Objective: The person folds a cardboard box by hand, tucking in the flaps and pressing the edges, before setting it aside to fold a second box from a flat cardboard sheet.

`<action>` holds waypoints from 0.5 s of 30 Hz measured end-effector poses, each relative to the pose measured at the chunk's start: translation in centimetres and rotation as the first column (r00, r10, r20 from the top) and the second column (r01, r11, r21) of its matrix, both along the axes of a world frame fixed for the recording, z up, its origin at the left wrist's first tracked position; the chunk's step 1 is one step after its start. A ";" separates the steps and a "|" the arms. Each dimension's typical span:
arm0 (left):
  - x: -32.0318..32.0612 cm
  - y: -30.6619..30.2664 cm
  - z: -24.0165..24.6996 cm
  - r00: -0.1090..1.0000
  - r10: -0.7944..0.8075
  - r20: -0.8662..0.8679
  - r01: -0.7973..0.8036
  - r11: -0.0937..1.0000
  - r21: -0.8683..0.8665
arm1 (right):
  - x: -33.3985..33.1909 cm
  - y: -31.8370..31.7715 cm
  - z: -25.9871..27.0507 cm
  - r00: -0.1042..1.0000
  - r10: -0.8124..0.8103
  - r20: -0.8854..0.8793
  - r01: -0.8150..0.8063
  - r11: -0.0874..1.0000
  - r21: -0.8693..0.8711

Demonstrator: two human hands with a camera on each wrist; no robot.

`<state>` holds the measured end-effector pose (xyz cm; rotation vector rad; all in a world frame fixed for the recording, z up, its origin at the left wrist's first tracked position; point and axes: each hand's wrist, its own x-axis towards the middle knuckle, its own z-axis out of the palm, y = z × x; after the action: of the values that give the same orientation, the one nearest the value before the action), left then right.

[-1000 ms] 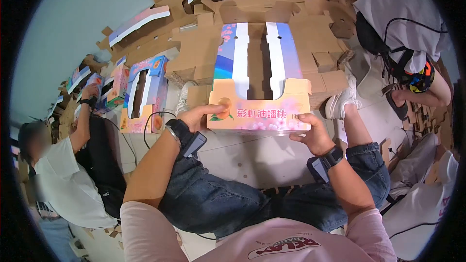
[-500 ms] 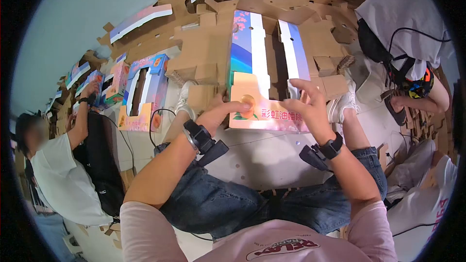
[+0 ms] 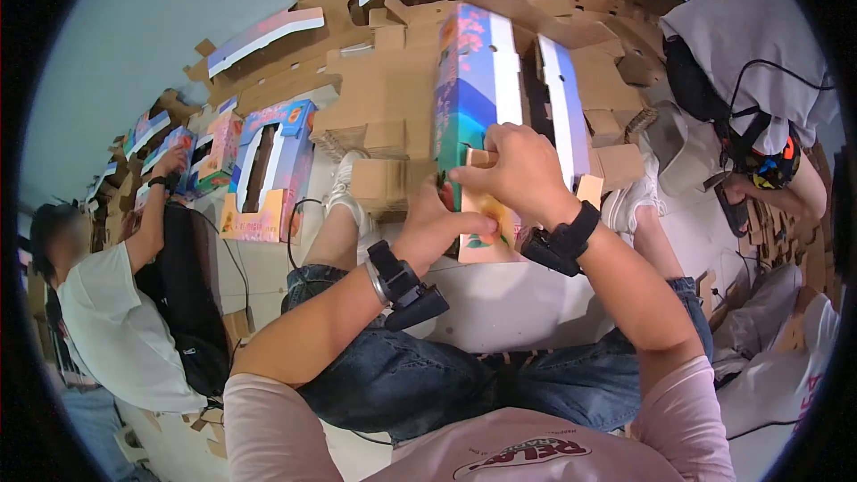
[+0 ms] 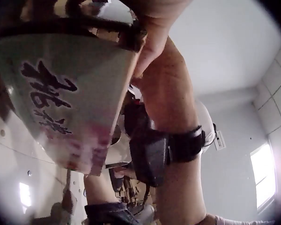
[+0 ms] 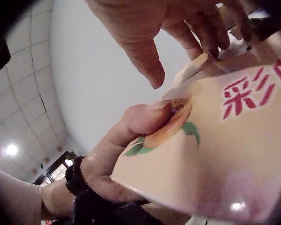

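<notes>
A printed cardboard fruit box (image 3: pixel 478 80) with a long open slot in its top stands tilted in front of me. My left hand (image 3: pixel 430 221) grips its near left corner, thumb pressed on the peach picture of the orange front panel (image 5: pixel 243 136). My right hand (image 3: pixel 528 168) reaches across the near top of the box. In the right wrist view its fingers touch the top edge, and its thumb hangs apart from the panel close to a small raised flap (image 5: pixel 194 68). The left wrist view shows the panel's printed lettering close up.
Flattened brown cardboard (image 3: pixel 384 80) lies stacked behind the box. Another printed box (image 3: pixel 295 156) stands on the floor to the left, with more beyond it. One person (image 3: pixel 116 321) sits at the left; others are at the right. A dark cable (image 3: pixel 303 205) curves near my left leg.
The box has turned and tilted, showing its left side. My right hand has left the right front corner and moved left over the top. My left hand keeps its hold, shifted right.
</notes>
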<state>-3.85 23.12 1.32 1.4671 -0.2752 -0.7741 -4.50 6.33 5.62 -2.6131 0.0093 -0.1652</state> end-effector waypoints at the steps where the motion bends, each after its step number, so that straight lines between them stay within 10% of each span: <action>1: 0.0 -0.2 -0.7 0.995 0.048 0.093 -0.052 0.997 0.048 | 0.0 0.2 -0.4 0.991 0.042 0.130 -0.036 0.998 -0.054; 6: 0.0 -0.2 -1.6 0.963 0.119 0.241 -0.142 0.986 0.083 | -0.1 0.8 -1.0 0.974 0.029 0.225 -0.025 0.999 -0.021; 15: -0.5 -0.5 -1.8 0.954 0.067 0.292 -0.122 0.977 0.175 | -0.7 0.3 -3.2 0.996 -0.085 -0.010 0.073 0.784 0.616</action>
<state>-4.33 22.61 -0.53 1.7642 -0.3528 -0.5196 -5.18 6.64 2.46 -1.9489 0.1442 -0.1795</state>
